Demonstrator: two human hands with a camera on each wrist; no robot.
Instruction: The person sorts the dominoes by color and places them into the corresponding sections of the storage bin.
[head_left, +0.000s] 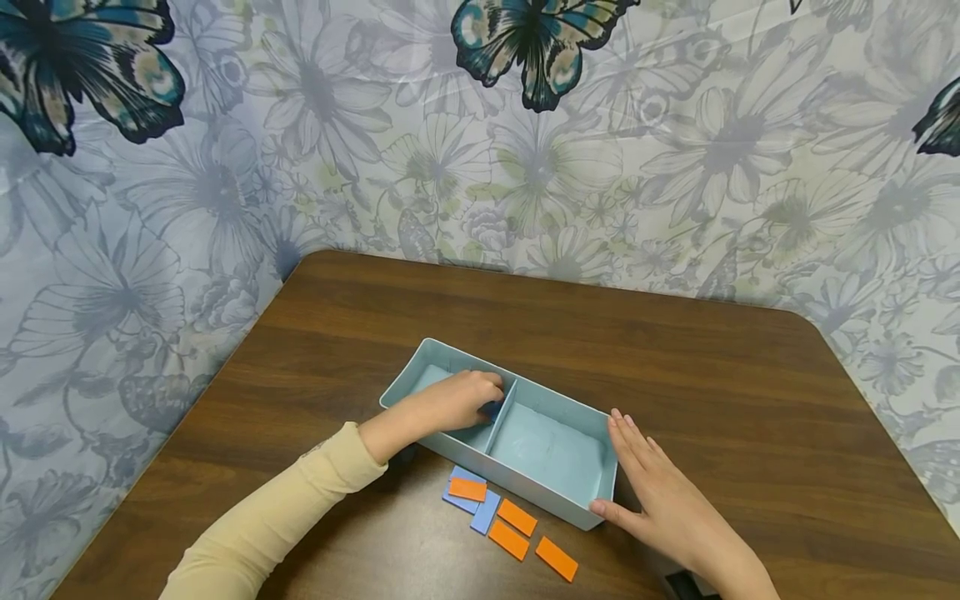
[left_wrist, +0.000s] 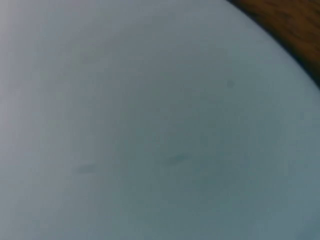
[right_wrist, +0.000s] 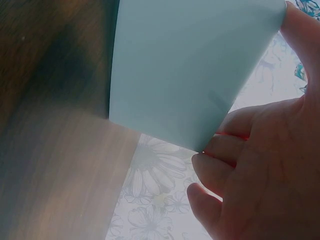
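Six tiles (head_left: 504, 517) lie on the worktop (head_left: 750, 400) beside the tray (head_left: 558, 508), so most sorting seems left; left hand (head_left: 461, 400) grips a blue tile (head_left: 491, 408) inside, flat right hand (head_left: 660, 492) steadies it.

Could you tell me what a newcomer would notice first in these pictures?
A pale blue two-compartment tray sits mid-table, with the left hand curled around something blue in its left compartment and the right hand flat against its right end. Orange and blue tiles lie scattered just in front.
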